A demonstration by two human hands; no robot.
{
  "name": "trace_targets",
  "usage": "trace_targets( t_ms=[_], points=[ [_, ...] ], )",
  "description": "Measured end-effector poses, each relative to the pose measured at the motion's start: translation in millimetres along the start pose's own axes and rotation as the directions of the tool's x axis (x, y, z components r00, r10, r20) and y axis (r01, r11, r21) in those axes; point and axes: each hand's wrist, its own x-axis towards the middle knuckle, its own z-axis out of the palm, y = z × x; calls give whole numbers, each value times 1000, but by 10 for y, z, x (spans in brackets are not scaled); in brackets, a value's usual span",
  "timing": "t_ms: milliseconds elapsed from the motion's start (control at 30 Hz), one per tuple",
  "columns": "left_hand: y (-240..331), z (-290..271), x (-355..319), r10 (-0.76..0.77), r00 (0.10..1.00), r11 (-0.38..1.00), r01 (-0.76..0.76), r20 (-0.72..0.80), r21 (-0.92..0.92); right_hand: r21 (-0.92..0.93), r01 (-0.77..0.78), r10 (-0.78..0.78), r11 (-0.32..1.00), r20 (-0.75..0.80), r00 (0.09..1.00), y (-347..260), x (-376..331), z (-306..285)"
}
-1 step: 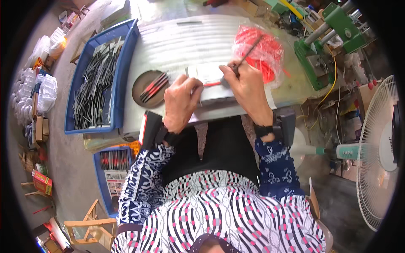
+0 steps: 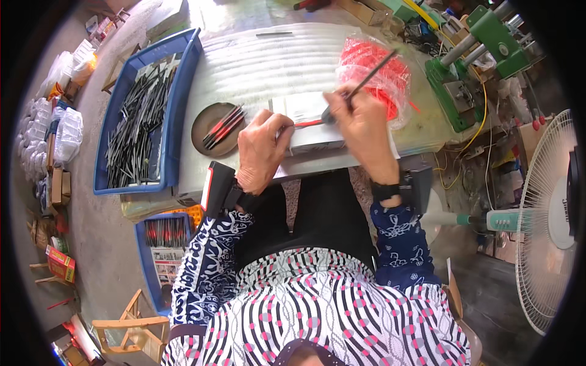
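Note:
My left hand (image 2: 262,146) is closed, pinching the end of a thin red-and-black rod (image 2: 309,123) that lies across a white block (image 2: 299,102). My right hand (image 2: 368,135) is wrapped round a dark tool with a long thin shaft (image 2: 377,68). The shaft slants up to the far right, and its thicker grey end meets the rod's right part. Whether that tool is a small hammer I cannot tell. Left of my left hand, a round brown dish (image 2: 200,135) holds several red-and-black rods (image 2: 223,128). Beyond my right hand lies a clear bag of red pieces (image 2: 369,58).
A blue crate (image 2: 173,134) full of dark strips stands at the table's left. Another blue crate (image 2: 141,244) with red-and-black rods sits below. At the right are a green machine (image 2: 448,91) and a standing fan (image 2: 549,213). One dark strip (image 2: 274,33) lies at the table's far side.
My right hand has shifted slightly right, and the dark tool's shaft end has swung right with it. My left hand stays almost in place on the rod.

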Motion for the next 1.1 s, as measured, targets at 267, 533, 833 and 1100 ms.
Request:
trace_targets(
  t_ms=[267, 533, 833, 1100],
  points=[
    [-13, 19, -42, 12, 999, 1000, -12, -33, 1, 50, 28, -22, 998, -114, 993, -200, 36, -119],
    [26, -2, -49, -13, 1000, 1000, 13, -27, -3, -18, -23, 23, 1000, 16, 1000, 273, -135, 39],
    [-15, 32, -73, -16, 998, 999, 14, -69, -33, 11, -10, 10, 1000, -2, 1000, 26, -30, -7],
    [27, 50, -89, -105, 993, 989, 98, -59, -110, 235, 101, -90, 967, -60, 994, -259, -15, 185]
  ],
)
